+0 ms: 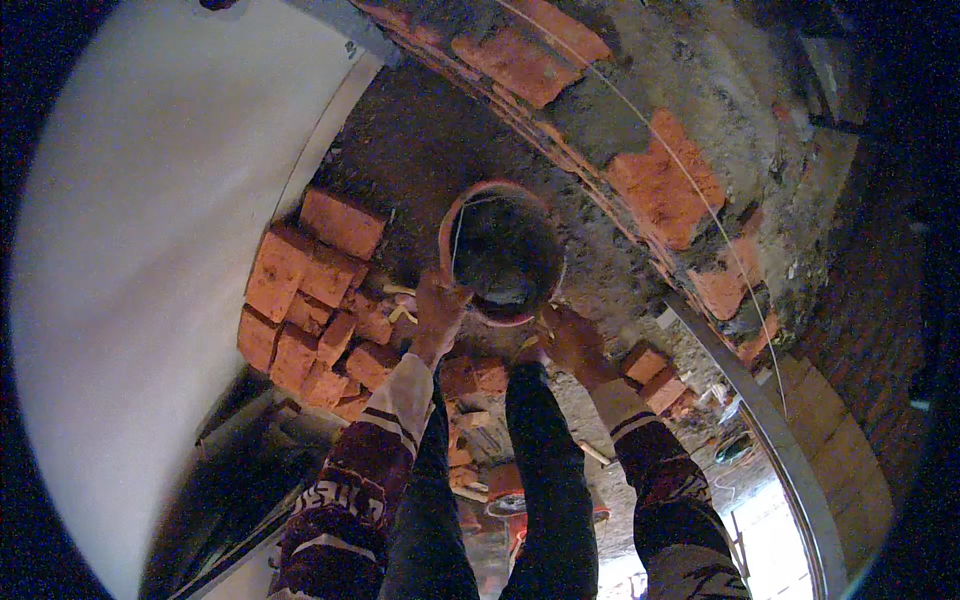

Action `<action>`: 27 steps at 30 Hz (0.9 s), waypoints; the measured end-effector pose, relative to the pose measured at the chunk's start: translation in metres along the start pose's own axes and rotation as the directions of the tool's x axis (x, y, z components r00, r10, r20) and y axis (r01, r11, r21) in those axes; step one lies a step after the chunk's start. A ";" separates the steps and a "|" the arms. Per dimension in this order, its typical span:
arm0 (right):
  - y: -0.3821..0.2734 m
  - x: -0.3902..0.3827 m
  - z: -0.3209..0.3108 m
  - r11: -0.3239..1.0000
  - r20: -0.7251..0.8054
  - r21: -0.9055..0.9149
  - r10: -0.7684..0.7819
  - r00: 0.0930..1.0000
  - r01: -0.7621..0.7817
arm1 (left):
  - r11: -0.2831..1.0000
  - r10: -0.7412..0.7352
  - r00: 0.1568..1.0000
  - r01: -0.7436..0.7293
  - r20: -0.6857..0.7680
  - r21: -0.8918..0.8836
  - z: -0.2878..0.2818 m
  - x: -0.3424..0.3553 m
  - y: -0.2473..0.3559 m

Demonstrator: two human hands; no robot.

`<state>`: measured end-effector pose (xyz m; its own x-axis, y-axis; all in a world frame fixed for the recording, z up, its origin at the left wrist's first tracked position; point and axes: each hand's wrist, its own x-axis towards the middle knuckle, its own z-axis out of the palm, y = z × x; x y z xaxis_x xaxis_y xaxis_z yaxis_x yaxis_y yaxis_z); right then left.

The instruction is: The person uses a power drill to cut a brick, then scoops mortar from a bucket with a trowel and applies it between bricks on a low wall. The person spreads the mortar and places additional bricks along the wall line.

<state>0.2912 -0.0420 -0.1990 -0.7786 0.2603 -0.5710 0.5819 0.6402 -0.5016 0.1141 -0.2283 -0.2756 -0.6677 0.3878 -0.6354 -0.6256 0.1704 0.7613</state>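
Note:
A round reddish bucket [447, 235] is in front of me, its mouth facing up toward me. A thin wire handle lies along the left inside of its rim. Dark grey material [505, 250] shows inside; whether it is mortar or only the shaded interior I cannot make out. My left hand [437, 312] is closed on the near left side of the rim. Closed at the near right side is my right hand [575, 345]. Whether the bucket rests on the ground or hangs just above it is unclear.
Left of the bucket lies a pile of red bricks [290, 275], beside a pale wall panel [150, 220]. A low brick wall [665, 185] with grey mortar and a taut string [690, 170] runs along the right. Loose bricks [655, 378] and rubble surround my legs.

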 end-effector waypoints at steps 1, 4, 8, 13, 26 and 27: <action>-0.002 -0.003 -0.007 0.987 -0.027 -0.157 -0.031 0.999 0.026 | 0.999 0.009 1.000 -0.009 0.009 0.033 0.000 0.001 0.000; -0.006 -0.006 -0.032 0.910 0.048 -0.414 0.058 0.997 -0.033 | 0.974 -0.083 0.988 0.107 -0.127 0.199 0.005 -0.002 0.002; -0.003 0.016 -0.050 0.909 -0.051 -0.347 0.228 0.972 -0.231 | 0.898 -0.212 0.977 0.184 -0.026 -0.400 0.018 -0.016 0.007; 0.008 0.046 -0.014 0.993 0.268 -0.043 0.118 0.956 -0.110 | 0.979 -0.201 0.973 0.204 -0.112 0.016 0.016 -0.019 0.008; 0.011 0.032 0.019 0.877 0.324 0.434 0.063 0.944 -0.207 | 0.865 -0.479 0.870 0.446 -0.115 -0.230 -0.044 -0.013 -0.011; 0.007 0.031 0.012 0.882 0.334 0.406 0.100 0.937 -0.239 | 0.859 -0.502 0.858 0.479 -0.112 -0.180 -0.051 -0.009 -0.007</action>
<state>0.2741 -0.0377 -0.2279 -0.5930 0.0668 -0.8024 0.7946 0.2095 -0.5698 0.1041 -0.2798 -0.2817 -0.3038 0.1455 -0.9415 -0.9301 0.1687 0.3262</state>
